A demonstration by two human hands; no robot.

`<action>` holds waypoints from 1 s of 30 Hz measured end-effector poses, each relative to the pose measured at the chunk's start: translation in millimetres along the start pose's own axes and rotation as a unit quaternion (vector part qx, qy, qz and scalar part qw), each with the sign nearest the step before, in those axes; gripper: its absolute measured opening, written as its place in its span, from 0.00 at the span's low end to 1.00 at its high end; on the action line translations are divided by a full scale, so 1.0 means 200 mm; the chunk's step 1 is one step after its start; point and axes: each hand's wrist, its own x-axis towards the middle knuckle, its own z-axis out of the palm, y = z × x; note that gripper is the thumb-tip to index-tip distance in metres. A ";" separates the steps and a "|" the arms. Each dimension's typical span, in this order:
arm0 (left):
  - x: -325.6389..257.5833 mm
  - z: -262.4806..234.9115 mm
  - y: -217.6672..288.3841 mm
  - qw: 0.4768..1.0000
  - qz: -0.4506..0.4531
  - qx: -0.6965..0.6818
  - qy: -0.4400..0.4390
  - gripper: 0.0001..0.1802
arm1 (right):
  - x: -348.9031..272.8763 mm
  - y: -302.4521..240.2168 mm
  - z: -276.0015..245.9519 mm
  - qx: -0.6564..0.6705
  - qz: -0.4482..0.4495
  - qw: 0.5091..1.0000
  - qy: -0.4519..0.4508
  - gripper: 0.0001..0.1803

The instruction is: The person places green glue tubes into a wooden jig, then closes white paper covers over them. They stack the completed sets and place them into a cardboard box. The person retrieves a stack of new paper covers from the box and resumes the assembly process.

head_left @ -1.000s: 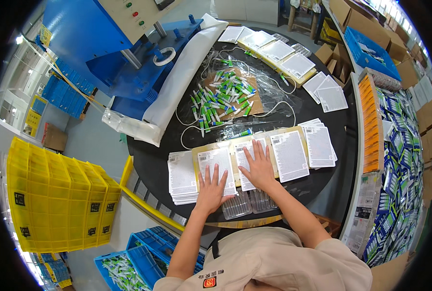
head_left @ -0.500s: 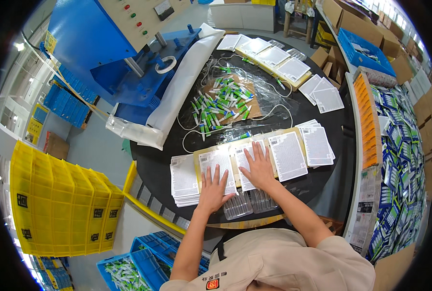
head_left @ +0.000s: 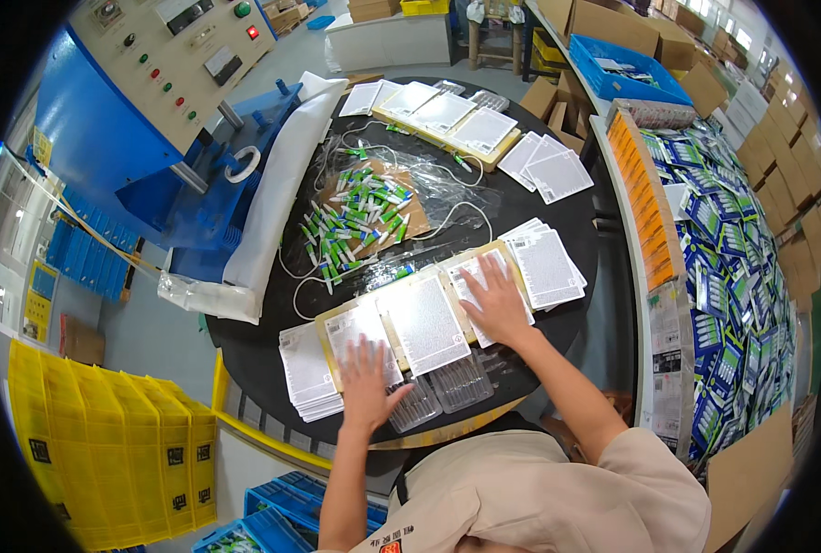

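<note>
My left hand (head_left: 366, 384) lies flat, fingers spread, on the left white card (head_left: 360, 333) of a wooden tray (head_left: 387, 304) on the black round table (head_left: 263, 341). My right hand (head_left: 496, 300) presses flat on the right card of the same tray. The middle card (head_left: 426, 323) lies bare between them. Clear plastic blister trays (head_left: 443, 394) sit at the table's near edge, below my hands. A stack of white cards (head_left: 305, 370) lies left of the tray, another stack (head_left: 547, 264) to its right. Small green-capped tubes (head_left: 353, 218) are heaped on brown cardboard beyond.
A second tray of cards (head_left: 447, 115) lies at the far side. A blue machine (head_left: 166, 120) with a beige button panel stands at the left, yellow crates (head_left: 106, 447) at lower left. Packaged goods (head_left: 728, 276) and cardboard boxes fill the right side.
My left hand has slid toward the near edge of the left card; the right hand stays on the right card. The camera has moved closer and turned slightly.
</note>
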 end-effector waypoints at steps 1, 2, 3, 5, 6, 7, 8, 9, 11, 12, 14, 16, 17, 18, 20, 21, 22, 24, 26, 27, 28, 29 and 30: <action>0.00 0.01 0.06 0.999 0.025 -0.001 0.023 0.55 | -0.01 0.04 0.00 -0.006 -0.005 0.999 -0.049 0.33; 0.00 0.03 0.13 0.998 0.056 -0.010 0.018 0.50 | -0.03 0.08 0.01 -0.016 -0.013 0.997 -0.068 0.34; 0.01 0.06 0.19 0.997 0.071 -0.003 0.000 0.48 | -0.03 0.09 0.02 -0.031 -0.005 0.991 -0.128 0.34; 0.05 0.11 0.26 0.995 0.097 0.020 0.011 0.45 | -0.03 0.07 0.06 -0.044 -0.014 0.996 -0.082 0.34; 0.08 0.13 0.28 0.995 0.096 0.032 0.013 0.44 | -0.02 0.06 0.06 -0.075 0.008 0.991 -0.112 0.35; 0.10 0.15 0.30 0.995 0.090 0.045 -0.011 0.43 | 0.00 0.06 0.06 -0.067 0.014 0.990 -0.122 0.35; 0.12 0.16 0.29 0.996 0.083 0.039 -0.017 0.43 | 0.02 0.09 0.03 -0.039 0.004 0.997 -0.071 0.34; 0.15 0.17 0.29 0.995 0.089 0.040 0.014 0.42 | 0.04 0.15 -0.02 -0.027 0.011 0.998 -0.049 0.33; 0.19 0.18 0.29 0.996 0.080 0.041 0.013 0.42 | 0.07 0.34 -0.09 0.028 0.078 0.995 0.054 0.28; 0.22 0.17 0.30 0.996 0.075 0.033 0.018 0.43 | 0.06 0.53 -0.16 0.067 0.099 0.980 0.162 0.25; 0.23 0.15 0.32 0.998 0.057 0.016 0.012 0.43 | 0.02 0.96 -0.23 -0.044 0.153 0.935 0.318 0.23; 0.24 0.11 0.36 0.999 0.031 -0.010 -0.020 0.43 | -0.05 1.35 -0.11 -0.087 0.415 0.862 0.278 0.25; 0.22 0.08 0.35 0.998 0.019 -0.067 0.001 0.44 | -0.10 1.53 -0.03 0.179 0.497 0.803 0.277 0.26; 0.18 0.05 0.34 0.993 0.007 -0.107 0.039 0.43 | -0.14 1.68 0.06 0.414 0.552 0.673 0.268 0.28; 0.06 -0.01 0.30 0.985 -0.033 -0.144 0.089 0.40 | -0.22 1.82 0.30 0.652 0.521 0.511 0.206 0.30; -0.02 -0.02 0.27 0.977 -0.055 -0.162 0.126 0.37 | -0.25 1.86 0.34 0.532 0.556 0.604 0.207 0.30; -0.11 -0.03 0.23 0.960 -0.075 -0.201 0.178 0.33 | -0.28 1.87 0.38 0.398 0.594 0.668 0.205 0.30; -0.28 0.03 0.14 0.887 -0.190 -0.327 0.266 0.23 | -0.31 1.81 0.37 0.385 0.583 0.684 0.209 0.29; -0.43 0.13 0.01 0.770 -0.292 -0.454 0.341 0.24 | -0.40 1.65 0.33 0.351 0.605 0.686 0.197 0.27; -0.49 0.19 -0.05 0.708 -0.317 -0.502 0.382 0.25 | -0.44 1.54 0.31 0.333 0.613 0.691 0.191 0.26; -0.59 0.23 -0.11 0.644 -0.398 -0.544 0.362 0.27 | -0.49 1.41 0.30 0.329 0.616 0.683 0.214 0.27; -0.67 0.29 -0.16 0.560 -0.462 -0.586 0.360 0.30 | -0.57 1.28 0.28 0.316 0.627 0.687 0.190 0.26; -0.76 0.35 -0.18 0.534 -0.476 -0.610 0.341 0.32 | -0.65 1.11 0.30 0.332 0.622 0.668 0.237 0.26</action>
